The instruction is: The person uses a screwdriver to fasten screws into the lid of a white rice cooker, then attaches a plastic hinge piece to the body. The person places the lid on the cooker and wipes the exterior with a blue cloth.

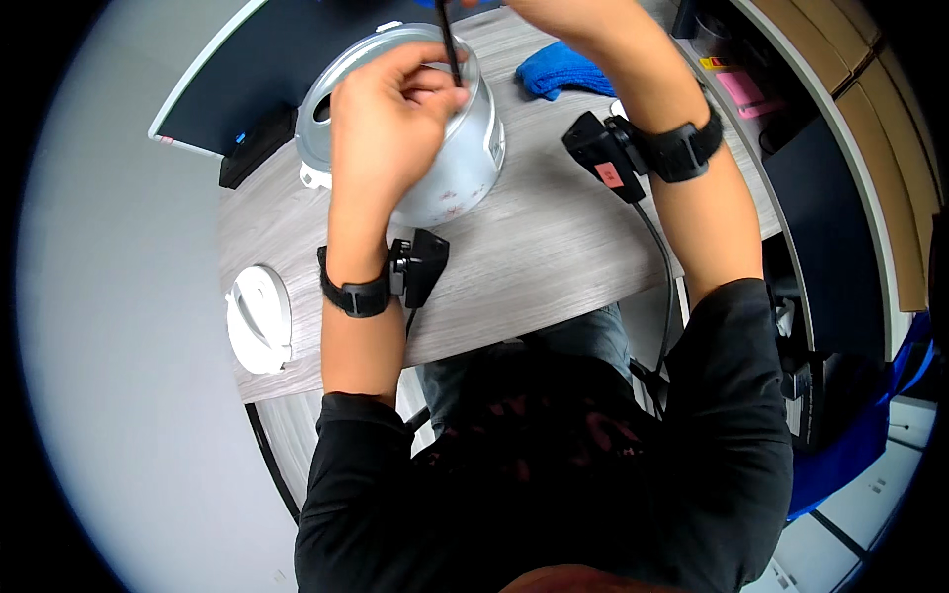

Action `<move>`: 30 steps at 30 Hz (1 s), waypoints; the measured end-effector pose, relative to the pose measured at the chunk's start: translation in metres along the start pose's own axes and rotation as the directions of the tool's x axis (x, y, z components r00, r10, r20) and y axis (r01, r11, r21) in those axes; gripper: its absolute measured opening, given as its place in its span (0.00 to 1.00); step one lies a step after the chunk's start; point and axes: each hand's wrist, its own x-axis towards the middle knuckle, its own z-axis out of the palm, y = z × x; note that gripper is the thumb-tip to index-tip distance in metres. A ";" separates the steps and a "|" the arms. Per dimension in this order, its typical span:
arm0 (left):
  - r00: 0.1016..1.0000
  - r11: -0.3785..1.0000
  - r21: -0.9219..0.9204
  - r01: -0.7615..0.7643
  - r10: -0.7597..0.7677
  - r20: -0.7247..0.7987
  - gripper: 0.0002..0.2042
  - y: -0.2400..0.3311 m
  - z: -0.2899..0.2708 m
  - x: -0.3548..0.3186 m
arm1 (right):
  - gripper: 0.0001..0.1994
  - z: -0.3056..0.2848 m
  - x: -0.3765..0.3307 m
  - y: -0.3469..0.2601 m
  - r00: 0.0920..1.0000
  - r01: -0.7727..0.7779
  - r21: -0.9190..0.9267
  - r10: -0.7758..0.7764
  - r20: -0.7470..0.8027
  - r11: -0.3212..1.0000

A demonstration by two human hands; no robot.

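A pale grey-white pot-shaped appliance (457, 163) with small pink flowers on its side stands on the table. Its round rim faces up, with a dark opening at the left. My left hand (390, 114) is over the rim, thumb and fingers closed about the lower end of a slim black rod (448, 42), which looks like a tool shaft. The rod's upper end runs out of view at the top edge. My right hand (529, 8) reaches past the top edge beside the rod; its fingers are mostly cut off, so their grip is hidden.
A white oval lid (260, 318) with a handle lies at the table's left edge. A folded blue cloth (561, 71) sits right of the pot. A black box-shaped item (259, 146) stands at the back left. Black strapped devices with cables are on both wrists. Shelves (791, 99) border the right.
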 end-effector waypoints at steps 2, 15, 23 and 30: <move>0.998 0.998 0.032 0.059 -0.058 -0.028 0.11 -0.007 -0.003 0.007 | 0.10 0.005 0.011 0.003 0.999 0.019 -0.099 -0.014 0.048 0.995; 0.988 0.960 0.231 0.156 -0.151 -0.043 0.14 -0.008 0.003 0.005 | 0.10 0.008 0.019 0.027 1.000 -0.002 -0.201 0.005 0.013 0.980; 0.990 0.962 0.238 0.134 -0.122 -0.065 0.14 -0.011 0.004 0.004 | 0.10 0.011 0.017 0.024 1.000 -0.005 -0.221 0.007 0.006 0.975; 0.990 0.978 0.160 0.137 -0.132 -0.047 0.14 -0.017 0.004 0.003 | 0.11 0.013 0.017 0.023 1.000 0.001 -0.267 -0.003 -0.008 0.964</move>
